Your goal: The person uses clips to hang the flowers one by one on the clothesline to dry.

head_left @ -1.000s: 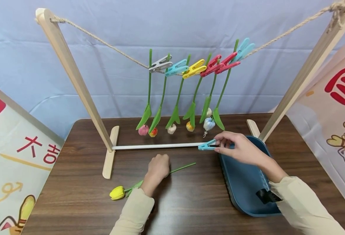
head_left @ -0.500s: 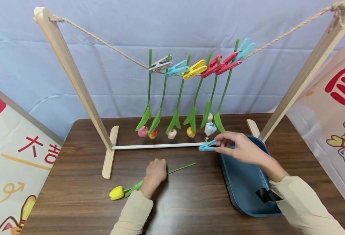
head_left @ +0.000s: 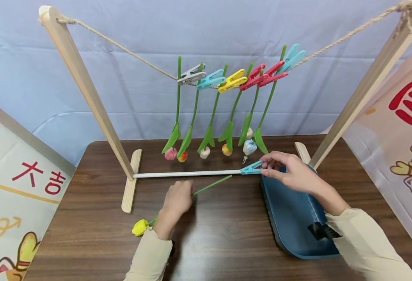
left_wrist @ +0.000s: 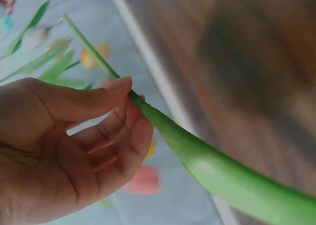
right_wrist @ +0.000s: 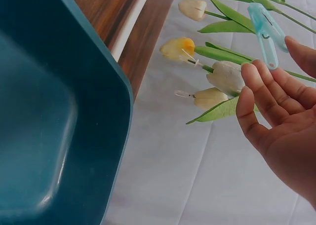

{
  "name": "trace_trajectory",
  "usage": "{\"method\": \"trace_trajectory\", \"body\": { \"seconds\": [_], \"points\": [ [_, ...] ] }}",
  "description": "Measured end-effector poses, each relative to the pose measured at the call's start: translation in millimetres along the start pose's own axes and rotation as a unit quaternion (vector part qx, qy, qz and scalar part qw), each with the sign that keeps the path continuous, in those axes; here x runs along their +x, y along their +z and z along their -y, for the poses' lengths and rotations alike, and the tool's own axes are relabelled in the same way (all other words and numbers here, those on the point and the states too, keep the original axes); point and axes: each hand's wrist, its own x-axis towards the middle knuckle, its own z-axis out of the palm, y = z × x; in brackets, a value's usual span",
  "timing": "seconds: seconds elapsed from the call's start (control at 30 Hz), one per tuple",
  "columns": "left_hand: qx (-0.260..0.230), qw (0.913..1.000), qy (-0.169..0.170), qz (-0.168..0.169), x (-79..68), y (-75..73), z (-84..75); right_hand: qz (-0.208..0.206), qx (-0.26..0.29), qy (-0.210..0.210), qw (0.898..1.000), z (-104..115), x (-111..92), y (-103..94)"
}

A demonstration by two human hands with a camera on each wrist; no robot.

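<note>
My left hand (head_left: 178, 198) pinches the green stem of a yellow tulip (head_left: 141, 227) between thumb and fingers. In the left wrist view the stem (left_wrist: 91, 50) runs up past the thumb, and a broad leaf (left_wrist: 217, 168) spreads below it. The tulip's stem end points toward the right hand in the head view. A light blue clothespin (head_left: 251, 168) sits in my right hand (head_left: 290, 171), pinched by its handles above the rim of a blue basin (head_left: 274, 218). The right wrist view shows the same clothespin (right_wrist: 266, 35) between thumb and fingertips.
A twine rope (head_left: 118, 46) sags between two wooden posts (head_left: 83, 89). Several tulips hang from it upside down, held by grey, blue, yellow and red clothespins (head_left: 232, 80). Another blue clothespin (head_left: 292, 58) grips the rope at the right. A white bar (head_left: 188, 174) joins the posts low down.
My left hand has shifted up and left, raising the tulip's stem end toward the white bar. The right hand has moved slightly up and right with the clothespin.
</note>
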Motion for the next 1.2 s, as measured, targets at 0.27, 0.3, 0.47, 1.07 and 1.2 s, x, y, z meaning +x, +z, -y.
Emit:
{"method": "trace_trajectory", "body": {
  "seconds": [0.27,0.3,0.47,1.07,1.2],
  "points": [
    [-0.043,0.9943,0.036,-0.090,-2.6,-45.7,-10.1,-0.002,-0.014,0.002,1.000,2.8,5.6,-0.3],
    [-0.048,0.9924,0.041,-0.105,-2.9,-50.7,-11.4,-0.003,-0.016,0.001,1.000,2.8,6.0,0.0],
    [-0.081,0.9792,0.046,-0.180,-1.4,-73.9,-16.1,-0.005,-0.018,-0.004,1.000,1.5,7.1,1.0],
    [-0.157,0.9312,0.009,-0.329,14.2,-116.5,-10.4,0.004,-0.025,-0.007,1.000,11.1,15.7,-1.9],
    [-0.161,0.9299,0.004,-0.331,15.9,-120.0,-9.4,-0.007,-0.034,-0.029,0.999,21.9,26.7,-3.8]
  ]
}}
